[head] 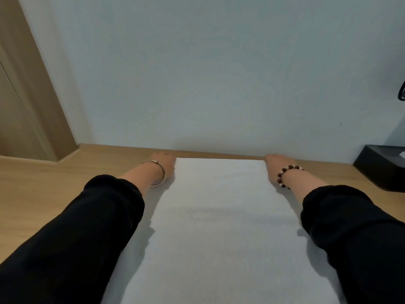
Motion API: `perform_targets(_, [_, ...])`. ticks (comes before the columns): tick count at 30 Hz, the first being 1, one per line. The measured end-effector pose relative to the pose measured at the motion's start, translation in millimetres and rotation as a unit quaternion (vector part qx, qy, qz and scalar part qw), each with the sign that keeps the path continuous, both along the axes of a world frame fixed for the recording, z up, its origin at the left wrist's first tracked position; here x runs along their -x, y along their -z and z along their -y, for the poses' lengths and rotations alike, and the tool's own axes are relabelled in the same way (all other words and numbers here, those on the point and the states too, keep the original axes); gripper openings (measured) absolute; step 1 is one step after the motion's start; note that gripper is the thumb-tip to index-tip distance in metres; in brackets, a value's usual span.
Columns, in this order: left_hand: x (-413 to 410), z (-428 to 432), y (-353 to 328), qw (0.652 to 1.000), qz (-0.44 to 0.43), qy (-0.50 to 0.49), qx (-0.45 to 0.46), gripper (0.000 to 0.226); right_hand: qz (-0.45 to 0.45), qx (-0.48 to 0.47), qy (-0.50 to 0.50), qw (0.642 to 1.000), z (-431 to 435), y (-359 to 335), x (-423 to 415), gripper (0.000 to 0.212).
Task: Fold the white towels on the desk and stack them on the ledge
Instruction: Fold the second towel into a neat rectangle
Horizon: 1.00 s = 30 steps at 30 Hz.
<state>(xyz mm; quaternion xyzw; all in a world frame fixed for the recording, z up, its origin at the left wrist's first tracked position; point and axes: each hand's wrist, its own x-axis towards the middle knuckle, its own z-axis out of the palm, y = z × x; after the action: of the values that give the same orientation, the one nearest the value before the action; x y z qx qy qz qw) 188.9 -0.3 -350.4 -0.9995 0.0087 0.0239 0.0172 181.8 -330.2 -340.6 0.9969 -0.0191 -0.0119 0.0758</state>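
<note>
Left hand, right hand at towel far corners

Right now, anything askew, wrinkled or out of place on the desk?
Nothing stands out. The white towel lies flat and smooth on the desk, its far edge parallel to the wall. The left hand and right hand are at its far corners. The black box sits flat at right.

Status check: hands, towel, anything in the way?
Left hand and right hand at far corners of white towel, grip unclear. Towel spread flat on desk. Black box at right, apart from it.
</note>
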Motion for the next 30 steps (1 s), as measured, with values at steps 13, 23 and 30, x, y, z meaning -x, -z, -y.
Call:
perform_targets(13, [-17.8,0.3,-22.5,0.969,0.077,-0.206,0.114,0.006,-0.142,0.0,0.022,0.99,-1.9,-22.7,-44.7,0.025])
perform_targets(23, [10.9,7.5,-71.0,0.862,0.326,-0.145,0.361,0.002,0.237,0.029,0.039,0.97,-8.8,-77.1,-3.5,0.009])
perform_targets(30, [88.5,-12.0,-70.3,0.848,0.358,-0.049,0.388,0.011,0.328,-0.132,0.029,0.935,2.0,-80.5,78.3,0.009])
